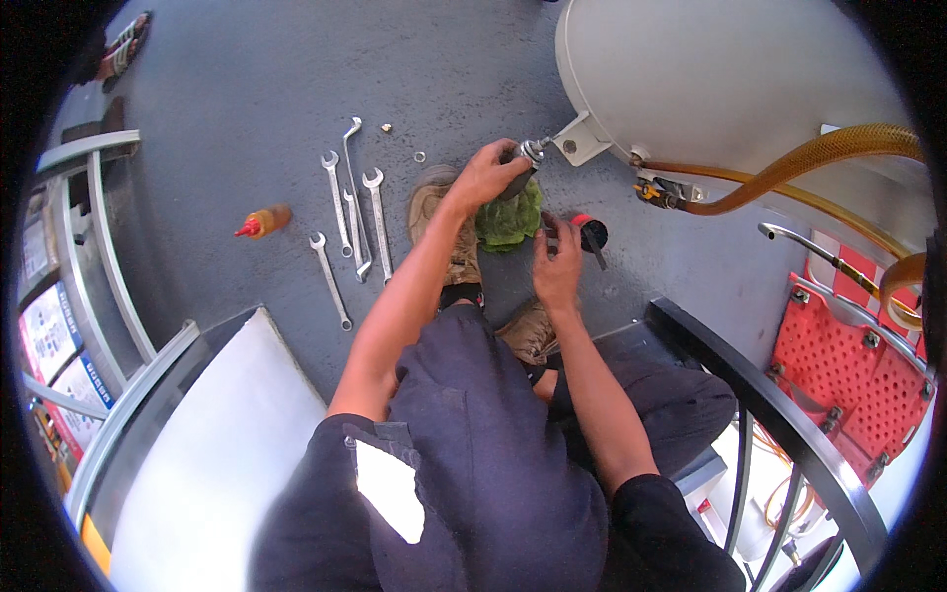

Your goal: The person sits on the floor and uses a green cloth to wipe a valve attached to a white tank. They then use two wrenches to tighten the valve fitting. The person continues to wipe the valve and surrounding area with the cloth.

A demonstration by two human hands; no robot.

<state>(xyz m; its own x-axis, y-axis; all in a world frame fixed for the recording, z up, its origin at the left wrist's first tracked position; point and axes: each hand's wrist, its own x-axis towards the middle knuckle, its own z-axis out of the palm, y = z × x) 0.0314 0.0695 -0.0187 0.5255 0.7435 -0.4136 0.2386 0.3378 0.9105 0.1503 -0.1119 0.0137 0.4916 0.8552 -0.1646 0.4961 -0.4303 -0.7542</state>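
Note:
My left hand is closed around a dark-bodied metal cylindrical fitting, whose silvery end with a thin tip points toward the tank's bracket. Below it, a crumpled green cloth lies on the floor beside my brown shoe. My right hand hovers right of the cloth, its fingers bent but apart, and I see nothing between them. Close to those fingertips stands a small round container, red and black, with a dark flat strip against it.
Several wrenches lie on the grey floor at left, near an orange bottle with a red tip. A ring lies beyond. The large pale tank, brown hose and black railing bound the right side.

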